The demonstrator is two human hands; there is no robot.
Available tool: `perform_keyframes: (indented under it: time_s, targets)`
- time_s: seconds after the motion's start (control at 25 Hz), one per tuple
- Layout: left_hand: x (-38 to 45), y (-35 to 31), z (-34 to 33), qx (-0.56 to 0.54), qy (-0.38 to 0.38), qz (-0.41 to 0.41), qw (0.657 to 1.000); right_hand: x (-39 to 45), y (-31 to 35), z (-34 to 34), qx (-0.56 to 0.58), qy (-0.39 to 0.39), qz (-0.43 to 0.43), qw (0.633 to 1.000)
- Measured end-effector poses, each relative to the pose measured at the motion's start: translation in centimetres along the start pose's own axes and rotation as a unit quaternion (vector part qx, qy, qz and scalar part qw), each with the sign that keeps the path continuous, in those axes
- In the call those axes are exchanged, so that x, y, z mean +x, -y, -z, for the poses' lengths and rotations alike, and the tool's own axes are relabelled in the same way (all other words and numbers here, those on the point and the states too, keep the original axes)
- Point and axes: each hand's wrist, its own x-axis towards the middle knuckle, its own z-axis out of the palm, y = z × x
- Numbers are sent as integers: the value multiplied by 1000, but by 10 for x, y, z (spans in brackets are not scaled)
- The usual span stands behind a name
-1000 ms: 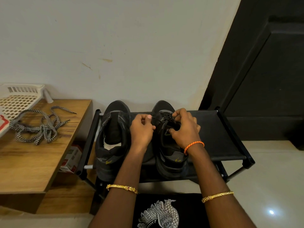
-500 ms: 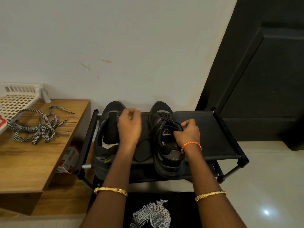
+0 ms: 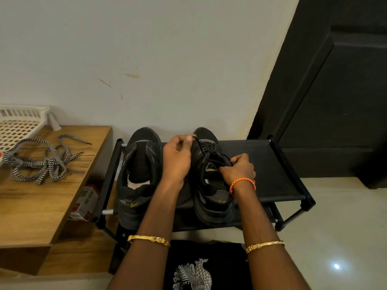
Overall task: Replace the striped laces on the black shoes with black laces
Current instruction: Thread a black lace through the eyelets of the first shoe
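Two black shoes stand side by side on a black shoe rack (image 3: 272, 164). The left shoe (image 3: 138, 174) has no lace in it. The right shoe (image 3: 211, 197) carries a black lace (image 3: 206, 148) through its eyelets. My left hand (image 3: 178, 158) pinches one end of that lace, pulled up and left over the shoe's toe end. My right hand (image 3: 238, 169) grips the shoe's collar by the tongue and seems to hold the other lace end. The striped laces (image 3: 41, 162) lie in a loose heap on the wooden table (image 3: 31, 206) at left.
A white plastic basket (image 3: 18, 124) sits at the table's far left corner. A small red and white box (image 3: 84, 203) lies under the table beside the rack. A black door (image 3: 335, 91) stands at the right. The wall is right behind the shoes.
My left hand went left over the unlaced shoe, then came back to the right shoe and pulled a lace end up. My right hand slid from the eyelets down to the collar.
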Motion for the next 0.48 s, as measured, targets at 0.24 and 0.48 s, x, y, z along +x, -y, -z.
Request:
perform_keyframes:
  time_s: [0.24, 0.48]
  targets:
    - [3, -8, 12, -74, 0, 23, 997, 3, -1, -1, 23, 28, -9, 999]
    - [2, 26, 8, 358, 66, -4, 931, 5, 1, -1, 13, 46, 1, 999]
